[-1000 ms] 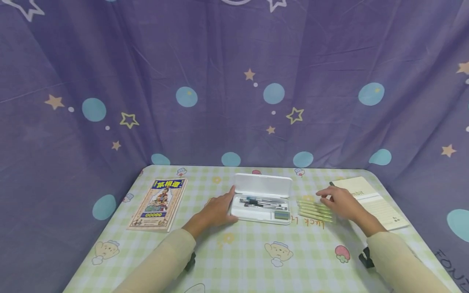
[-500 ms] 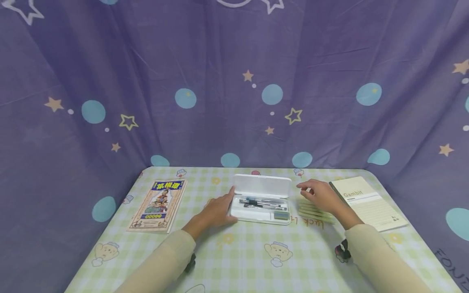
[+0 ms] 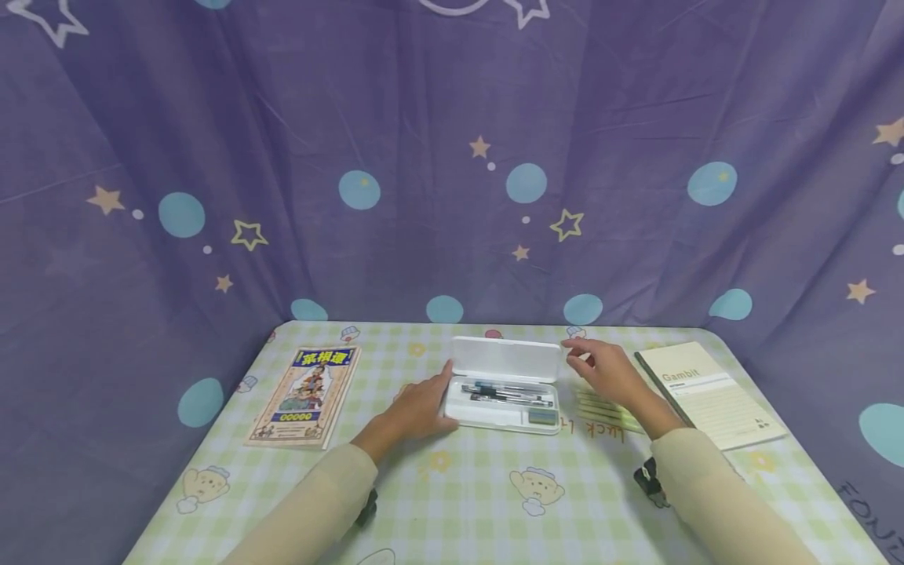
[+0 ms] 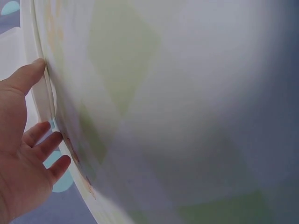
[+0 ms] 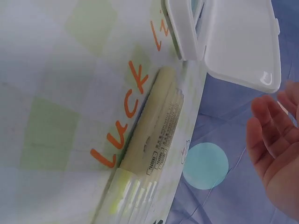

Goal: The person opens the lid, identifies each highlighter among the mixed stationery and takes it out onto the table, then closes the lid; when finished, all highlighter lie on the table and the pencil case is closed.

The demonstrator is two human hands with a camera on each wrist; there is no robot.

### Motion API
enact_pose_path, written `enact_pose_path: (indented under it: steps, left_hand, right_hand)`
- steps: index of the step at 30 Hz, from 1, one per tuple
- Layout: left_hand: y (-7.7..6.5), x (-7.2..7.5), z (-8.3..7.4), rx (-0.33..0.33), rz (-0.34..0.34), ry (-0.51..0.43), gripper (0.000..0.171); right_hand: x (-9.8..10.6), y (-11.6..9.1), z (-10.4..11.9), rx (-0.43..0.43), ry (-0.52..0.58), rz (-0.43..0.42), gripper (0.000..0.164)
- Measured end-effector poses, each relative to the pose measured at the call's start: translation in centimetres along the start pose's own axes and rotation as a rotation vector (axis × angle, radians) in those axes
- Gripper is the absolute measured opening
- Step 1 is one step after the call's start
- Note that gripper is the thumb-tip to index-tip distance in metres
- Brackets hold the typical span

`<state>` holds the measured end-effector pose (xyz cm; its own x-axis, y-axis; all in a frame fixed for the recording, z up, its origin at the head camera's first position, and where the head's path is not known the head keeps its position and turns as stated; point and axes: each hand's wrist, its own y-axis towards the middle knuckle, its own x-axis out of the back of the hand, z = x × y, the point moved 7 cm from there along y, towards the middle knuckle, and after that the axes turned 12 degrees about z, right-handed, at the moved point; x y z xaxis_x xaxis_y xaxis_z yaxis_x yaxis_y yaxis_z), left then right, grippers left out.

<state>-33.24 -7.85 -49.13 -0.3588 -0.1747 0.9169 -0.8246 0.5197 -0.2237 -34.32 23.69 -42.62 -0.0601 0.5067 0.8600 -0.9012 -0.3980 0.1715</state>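
Observation:
A white pencil case [image 3: 483,418] lies with its lid [image 3: 504,359] raised at the back. Inside are several pens [image 3: 508,391] and a small grey-green block [image 3: 542,417] in the right front corner. At the case's left end rests my left hand [image 3: 420,404], thumb towards the front and fingers towards the back. My right hand [image 3: 607,373] is up by the lid's right edge, fingertips right at its upper corner and holding nothing. Below that hand lie several pale yellow-green highlighters [image 5: 145,154], partly covered by it in the head view.
A booklet with a colourful cover [image 3: 307,396] lies on the left of the table. To the right is a cream notebook [image 3: 716,396] marked "Gambit". The checked tablecloth [image 3: 466,502] covers the table, and a purple curtain [image 3: 424,118] hangs behind.
My right hand has moved left from above the highlighters and the notebook's edge to the lid's right corner. The left hand and the case have stayed in place.

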Motion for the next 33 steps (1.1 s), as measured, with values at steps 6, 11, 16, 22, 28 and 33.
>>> enact_pose_path:
  steps: [6,11,16,22,28,33]
  left_hand:
    - [0.0,-0.1,0.2,0.006,0.003,-0.003,0.112]
    - [0.1,-0.2,0.2,0.003,0.007,-0.012,0.107]
    - [0.1,0.8,0.0,0.002,-0.032,-0.030,0.086]
    - [-0.2,3.9,0.5,0.062,-0.224,-0.152,0.060]
    - [-0.6,5.7,0.3,-0.026,-0.318,-0.215,0.053]
    - [-0.6,5.8,0.0,-0.065,-0.298,-0.171,0.049]
  right_hand:
    - [-0.3,0.2,0.3,-0.023,0.046,-0.025,0.021]
    - [-0.5,0.4,0.5,-0.049,0.066,-0.035,0.012]
    - [-0.4,0.5,0.8,-0.056,0.066,-0.039,0.004]
    - [-0.4,0.4,1.0,-0.059,0.069,-0.028,0.006]
    - [-0.6,0.0,1.2,-0.054,0.073,-0.013,0.004]
    - [-0.9,-0.5,1.4,-0.035,0.059,0.016,0.014]
